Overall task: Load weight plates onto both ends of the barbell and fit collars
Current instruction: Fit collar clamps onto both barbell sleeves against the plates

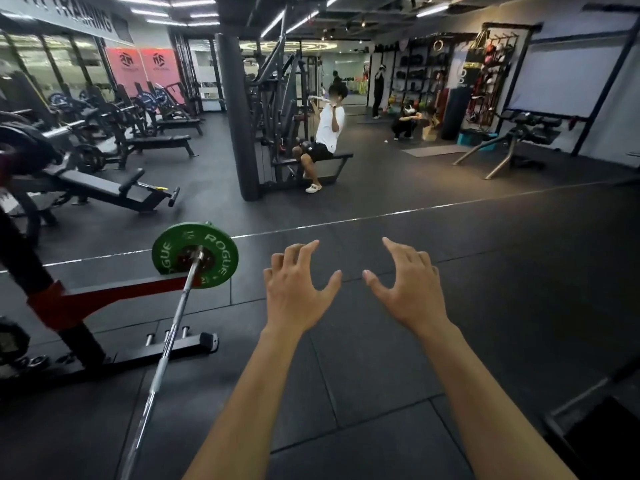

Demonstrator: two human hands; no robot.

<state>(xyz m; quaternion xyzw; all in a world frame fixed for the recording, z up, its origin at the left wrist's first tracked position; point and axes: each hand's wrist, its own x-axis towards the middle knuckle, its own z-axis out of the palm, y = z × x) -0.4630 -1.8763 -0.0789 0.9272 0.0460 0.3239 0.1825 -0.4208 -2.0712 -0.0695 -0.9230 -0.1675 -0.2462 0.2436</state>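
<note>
Hovering with fingers spread, left hand (pixel 294 292) and right hand (pixel 412 289) hold nothing beside the barbell's (pixel 173 327) green ROGUE plate (pixel 195 250).

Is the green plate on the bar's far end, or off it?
On. The green plate sits upright with the barbell through its hub. Collar: cannot tell.

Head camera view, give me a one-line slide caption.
Both empty hands, left hand and right hand, hover open beside a barbell carrying one green Rogue plate.
</note>
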